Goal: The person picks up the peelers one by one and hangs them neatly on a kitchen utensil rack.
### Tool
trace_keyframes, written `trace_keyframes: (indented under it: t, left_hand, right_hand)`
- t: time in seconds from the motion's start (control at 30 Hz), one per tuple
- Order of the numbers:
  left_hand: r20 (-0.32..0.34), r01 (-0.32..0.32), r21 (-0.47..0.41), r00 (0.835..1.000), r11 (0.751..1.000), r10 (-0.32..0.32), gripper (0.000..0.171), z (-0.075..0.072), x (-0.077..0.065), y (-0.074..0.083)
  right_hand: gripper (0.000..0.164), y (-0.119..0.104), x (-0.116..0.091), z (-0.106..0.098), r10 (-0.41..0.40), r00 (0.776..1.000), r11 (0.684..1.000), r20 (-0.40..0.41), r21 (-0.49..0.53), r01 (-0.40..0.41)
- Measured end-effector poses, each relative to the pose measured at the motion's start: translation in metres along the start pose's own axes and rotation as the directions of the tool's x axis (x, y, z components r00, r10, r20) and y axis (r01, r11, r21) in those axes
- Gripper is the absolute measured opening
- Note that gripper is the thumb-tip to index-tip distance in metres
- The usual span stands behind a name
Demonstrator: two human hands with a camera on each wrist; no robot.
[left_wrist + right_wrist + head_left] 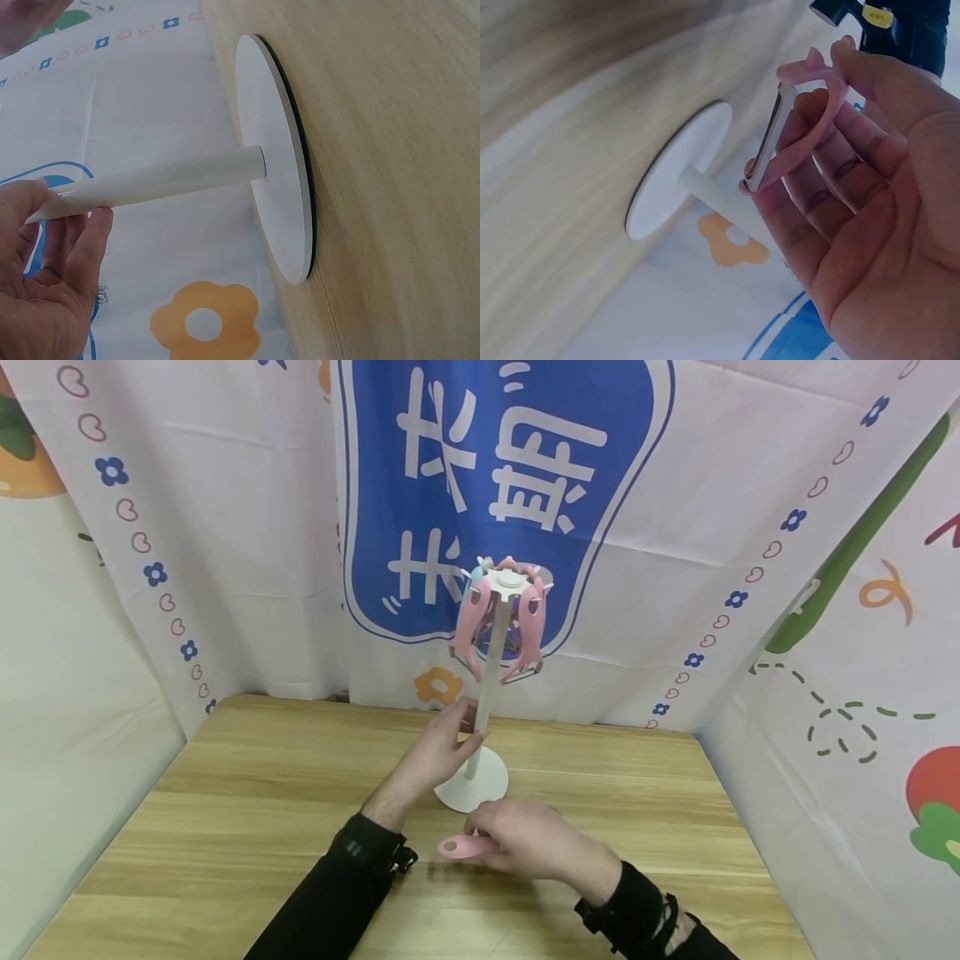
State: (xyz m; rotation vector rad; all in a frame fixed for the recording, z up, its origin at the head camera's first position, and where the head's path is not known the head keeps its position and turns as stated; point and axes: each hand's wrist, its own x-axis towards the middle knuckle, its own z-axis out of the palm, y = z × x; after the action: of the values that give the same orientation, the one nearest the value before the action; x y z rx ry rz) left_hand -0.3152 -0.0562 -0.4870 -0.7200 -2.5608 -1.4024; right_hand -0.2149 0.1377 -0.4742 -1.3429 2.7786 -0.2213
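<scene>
My left hand (433,758) holds the white pole (165,176) of a stand between thumb and fingers, above its round white base (483,787). In my right hand (542,842) is a pink peeler (821,124), held near its blade end. Its metal blade shows in the right wrist view, and its handle end with a hole points left in the head view. Several pink peelers (532,627) hang from the hooked white top (507,581) of the stand, along with a light blue item (476,576) mostly hidden behind.
The stand is upright on a wood-grain table (300,777), near its back edge. White printed cloth (247,527) hangs behind the table and at both sides, with a blue sign (375,485) at the middle.
</scene>
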Motion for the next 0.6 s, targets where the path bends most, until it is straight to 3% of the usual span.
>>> trace_keyframes:
  t: [0.6]
  left_hand:
    - [-0.003, -0.001, 0.008, 1.000, 1.000, 0.001, 0.032, 0.001, 0.000, 0.000]
  right_hand:
    - [0.025, 0.003, -0.004, -0.034, 0.012, 0.994, 0.999, -0.107, -0.047, -0.017]
